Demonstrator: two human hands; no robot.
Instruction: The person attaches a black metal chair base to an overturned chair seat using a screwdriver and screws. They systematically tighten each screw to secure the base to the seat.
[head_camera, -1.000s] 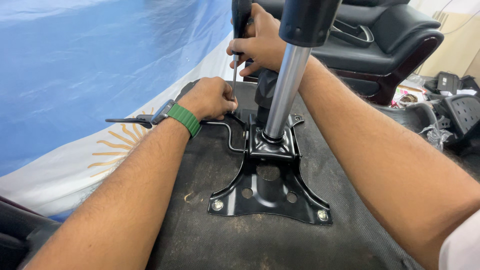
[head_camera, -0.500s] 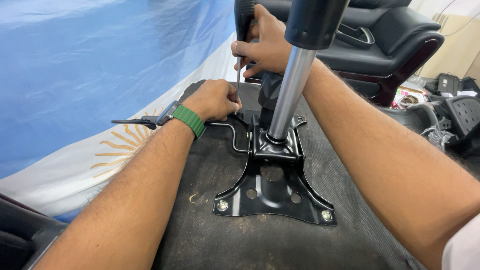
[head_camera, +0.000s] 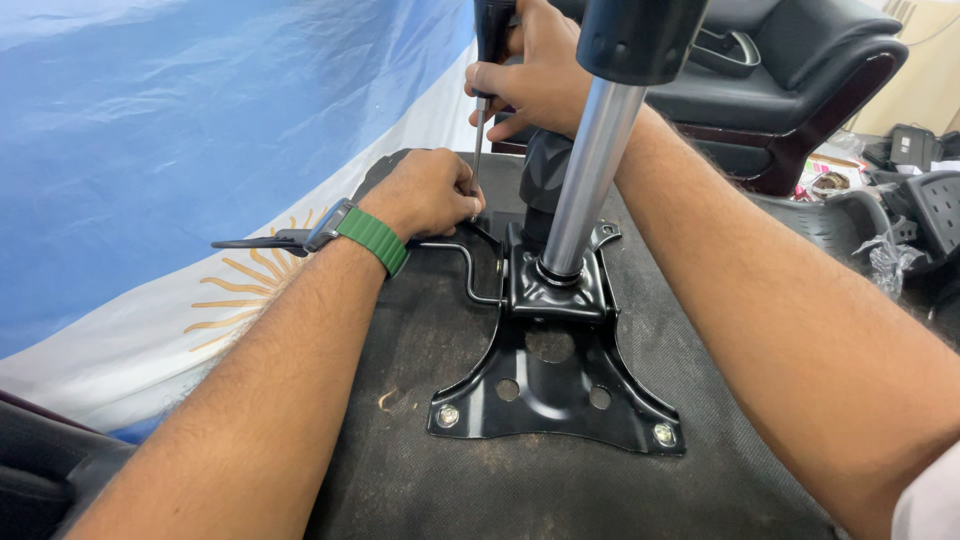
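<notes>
From the head camera, the right hand (head_camera: 535, 70) is wrapped around the handle of a screwdriver (head_camera: 481, 120), whose shaft stands upright. The left hand (head_camera: 428, 190) is closed around its tip at the far corner of the black metal chair plate (head_camera: 560, 400). That plate lies on the dark underside of the seat (head_camera: 420, 470), with a chrome gas cylinder (head_camera: 590, 180) rising from it.

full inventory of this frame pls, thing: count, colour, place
mounting plate: 1, black, centre of seat underside
seat underside: 1, dark grey fabric, below
gas cylinder: 1, silver, upright in plate
lever rod: 1, black, left of plate
screwdriver: 1, thin metal shaft, at plate's far left corner
cloth: 1, blue and white, left
armchair: 1, black, top right
watch band: 1, green, left wrist
left hand: steadies screwdriver tip
right hand: grips screwdriver handle
</notes>
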